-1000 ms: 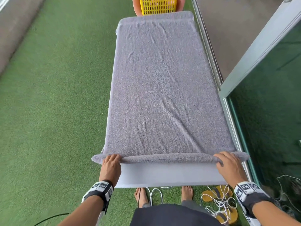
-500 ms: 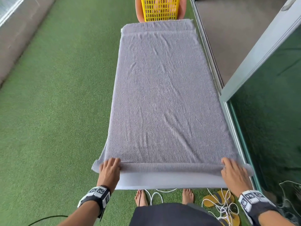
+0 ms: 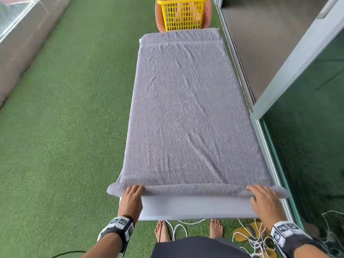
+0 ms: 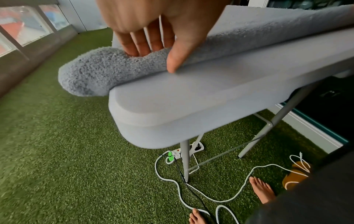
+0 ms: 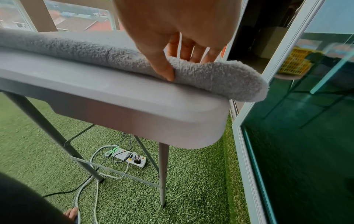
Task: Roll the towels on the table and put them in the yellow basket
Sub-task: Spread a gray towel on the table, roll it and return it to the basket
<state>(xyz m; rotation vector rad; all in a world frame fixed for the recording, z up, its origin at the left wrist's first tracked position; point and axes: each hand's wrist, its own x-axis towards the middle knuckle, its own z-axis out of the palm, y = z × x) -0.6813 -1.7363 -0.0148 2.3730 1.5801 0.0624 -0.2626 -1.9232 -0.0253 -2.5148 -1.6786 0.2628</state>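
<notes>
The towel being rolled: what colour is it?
Plain grey towel, no pattern; clearest in the head view.

Left hand [image 3: 132, 199] and right hand [image 3: 264, 200] palm-down, fingers forward, thumbs tucked.

Grey towel [image 3: 188, 116], yellow basket [image 3: 183, 15] (lattice-patterned), green turf [image 3: 65, 118]

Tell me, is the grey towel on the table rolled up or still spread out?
Mostly spread: only the near edge of the towel is rolled, under the left hand and right hand.
</notes>
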